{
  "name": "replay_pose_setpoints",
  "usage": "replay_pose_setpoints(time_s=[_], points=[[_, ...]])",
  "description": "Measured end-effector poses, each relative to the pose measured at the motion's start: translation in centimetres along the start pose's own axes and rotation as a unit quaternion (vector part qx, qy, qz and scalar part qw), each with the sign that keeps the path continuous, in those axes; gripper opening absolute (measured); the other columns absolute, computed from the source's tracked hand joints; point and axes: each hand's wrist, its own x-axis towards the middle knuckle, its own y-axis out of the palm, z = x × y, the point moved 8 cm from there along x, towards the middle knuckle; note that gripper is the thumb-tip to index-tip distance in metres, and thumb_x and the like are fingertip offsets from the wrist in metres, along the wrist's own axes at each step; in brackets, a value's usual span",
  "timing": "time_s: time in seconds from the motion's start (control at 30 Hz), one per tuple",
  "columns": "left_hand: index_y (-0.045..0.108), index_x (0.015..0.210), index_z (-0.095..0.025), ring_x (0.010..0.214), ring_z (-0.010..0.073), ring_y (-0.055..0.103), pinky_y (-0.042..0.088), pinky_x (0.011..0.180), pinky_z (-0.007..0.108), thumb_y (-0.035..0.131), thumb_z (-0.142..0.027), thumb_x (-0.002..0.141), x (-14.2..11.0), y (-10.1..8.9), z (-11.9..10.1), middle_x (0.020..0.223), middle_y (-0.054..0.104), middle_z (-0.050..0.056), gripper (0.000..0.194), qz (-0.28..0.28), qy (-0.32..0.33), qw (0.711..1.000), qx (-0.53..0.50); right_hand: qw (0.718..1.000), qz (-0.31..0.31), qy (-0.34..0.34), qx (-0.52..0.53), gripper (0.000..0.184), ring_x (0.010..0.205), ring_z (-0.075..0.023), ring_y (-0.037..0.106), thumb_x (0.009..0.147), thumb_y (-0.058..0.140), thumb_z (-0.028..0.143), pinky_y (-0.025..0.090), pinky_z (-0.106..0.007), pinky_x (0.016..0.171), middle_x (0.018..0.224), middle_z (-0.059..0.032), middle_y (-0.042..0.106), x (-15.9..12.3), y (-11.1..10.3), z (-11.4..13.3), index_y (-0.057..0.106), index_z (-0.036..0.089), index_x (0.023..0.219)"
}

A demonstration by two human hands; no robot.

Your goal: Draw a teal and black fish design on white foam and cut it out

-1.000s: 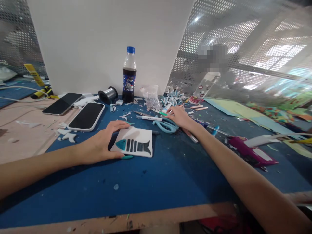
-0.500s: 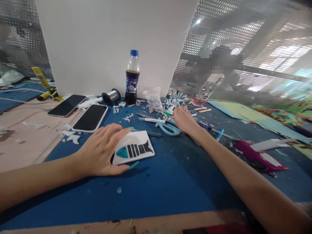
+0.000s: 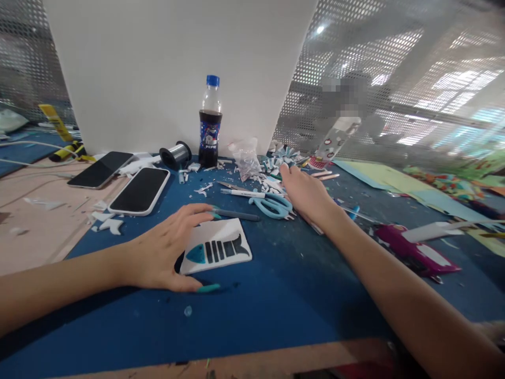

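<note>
On the blue table surface lies a white card-like piece [image 3: 236, 260] with a fish-bone design, its head teal and its bars and tail black. My left hand [image 3: 165, 252] curves around its left end, fingers and thumb spread apart. The thumb, with a long teal nail, is off the card's near edge; the fingertips are by the far edge, next to a dark pen-like stick [image 3: 240, 215]. My right hand [image 3: 307, 192] reaches forward by light-blue-handled scissors [image 3: 276, 205] and a white pen [image 3: 246, 193]. Its fingers bend down toward white scraps [image 3: 282, 158], their tips mostly hidden.
Two phones, one dark [image 3: 100, 169] and one white-edged [image 3: 140, 190], lie at left. A wire spool [image 3: 176, 155], a Pepsi bottle [image 3: 210, 123] and a clear plastic bag [image 3: 245, 158] stand before a white board [image 3: 177, 47]. A magenta pouch [image 3: 414, 250] is at right.
My left thumb and fingers have opened wider, away from the card's edges. My right hand has shifted slightly right and turned, with its fingers now less visible. The view has moved a little.
</note>
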Motion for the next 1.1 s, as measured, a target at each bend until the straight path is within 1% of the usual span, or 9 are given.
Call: replay_pose_setpoints(time_s=[0.13, 0.27, 0.37, 0.43, 0.53, 0.67, 0.87, 1.0, 1.1], points=[[0.008, 0.163, -0.032, 0.123, 0.0358, 0.07, 0.066, 0.084, 0.043, 0.068, -0.057, 0.089, -0.2, 0.9, 0.6, 0.166, 0.038, 0.021, 0.099, 0.032, -0.034, 0.997, -0.068, 1.0, -0.004, 0.013, 0.028, 0.034, 0.101, -0.0388, 0.069, 0.094, 0.045, 0.006, 0.054, -0.046, 0.072, 0.111, -0.0259, 0.07, 0.0, -0.3, -0.3, 0.067, 0.01, 0.119], [0.012, 0.163, -0.032, 0.12, 0.036, 0.073, 0.067, 0.079, 0.044, 0.062, -0.055, 0.093, -0.7, 1.5, 1.5, 0.162, 0.045, 0.02, 0.089, 0.029, -0.098, 0.99, -0.102, 0.995, 0.0, 0.053, 0.087, 0.023, 0.092, -0.0248, 0.069, 0.105, 0.052, 0.025, 0.059, -0.041, 0.077, 0.105, -0.0151, 0.071, 0.4, 0.1, -0.1, 0.068, 0.014, 0.118], [0.02, 0.159, -0.027, 0.13, 0.0389, 0.067, 0.064, 0.093, 0.051, 0.061, -0.06, 0.094, -0.8, 1.7, 2.4, 0.155, 0.053, 0.021, 0.084, 0.027, -0.147, 0.984, -0.097, 0.987, 0.013, 0.064, 0.144, 0.027, 0.087, -0.017, 0.068, 0.105, 0.059, 0.04, 0.06, -0.035, 0.078, 0.11, -0.0079, 0.071, -0.2, 0.4, 2.2, 0.068, 0.018, 0.117], [0.02, 0.157, -0.024, 0.134, 0.0412, 0.063, 0.061, 0.098, 0.055, 0.057, -0.063, 0.097, -0.8, 1.7, 3.1, 0.151, 0.055, 0.023, 0.081, 0.021, -0.181, 0.98, -0.081, 0.982, 0.014, 0.056, 0.182, 0.029, 0.073, -0.0234, 0.067, 0.107, 0.049, 0.033, 0.055, -0.038, 0.067, 0.085, -0.0132, 0.07, -1.2, 0.2, 4.4, 0.07, 0.012, 0.11], [0.018, 0.157, -0.022, 0.136, 0.0449, 0.059, 0.057, 0.1, 0.061, 0.053, -0.068, 0.098, -0.9, 1.2, 3.9, 0.153, 0.049, 0.025, 0.083, -0.003, -0.226, 0.973, -0.051, 0.968, 0.027, 0.036, 0.249, 0.031, 0.057, -0.0233, 0.061, 0.104, 0.047, 0.034, 0.047, -0.036, 0.055, 0.067, -0.0105, 0.063, -2.8, -0.4, 7.2, 0.068, 0.011, 0.102], [0.025, 0.154, -0.024, 0.137, 0.0455, 0.052, 0.054, 0.104, 0.064, 0.054, -0.075, 0.093, -0.8, 0.6, 3.4, 0.156, 0.04, 0.022, 0.084, -0.026, -0.212, 0.976, -0.034, 0.933, 0.042, 0.03, 0.357, 0.039, 0.054, -0.0211, 0.06, 0.107, 0.039, 0.041, 0.047, -0.034, 0.052, 0.065, -0.0086, 0.064, -3.9, -0.5, 8.3, 0.067, 0.016, 0.098], [0.024, 0.15, -0.024, 0.134, 0.0435, 0.052, 0.053, 0.106, 0.065, 0.056, -0.078, 0.09, -0.2, -0.1, 1.2, 0.145, 0.045, 0.021, 0.088, -0.024, -0.138, 0.989, -0.044, 0.875, 0.055, 0.069, 0.477, 0.041, 0.073, -0.0256, 0.073, 0.109, 0.039, 0.046, 0.06, -0.04, 0.067, 0.079, -0.0118, 0.072, -3.5, 0.5, 7.9, 0.065, 0.017, 0.095], [0.018, 0.155, -0.021, 0.15, 0.0548, 0.031, 0.037, 0.115, 0.078, 0.067, -0.085, 0.077, -0.1, 0.2, 1.2, 0.157, 0.035, 0.028, 0.112, -0.001, -0.144, 0.989, -0.046, 0.835, 0.078, 0.09, 0.537, 0.035, 0.081, -0.0244, 0.076, 0.108, 0.045, 0.043, 0.065, -0.041, 0.076, 0.09, -0.0136, 0.075, -3.5, 0.9, 8.2, 0.06, 0.018, 0.09], [0.005, 0.161, -0.019, 0.153, 0.0575, 0.028, 0.038, 0.115, 0.078, 0.068, -0.091, 0.07, -0.2, 1.2, 1.4, 0.165, 0.026, 0.033, 0.132, 0.037, -0.17, 0.983, -0.062, 0.806, 0.094, 0.113, 0.574, 0.032, 0.084, -0.0235, 0.076, 0.108, 0.045, 0.042, 0.067, -0.041, 0.079, 0.1, -0.0164, 0.075, -3.8, 1.3, 8.4, 0.057, 0.018, 0.09]])
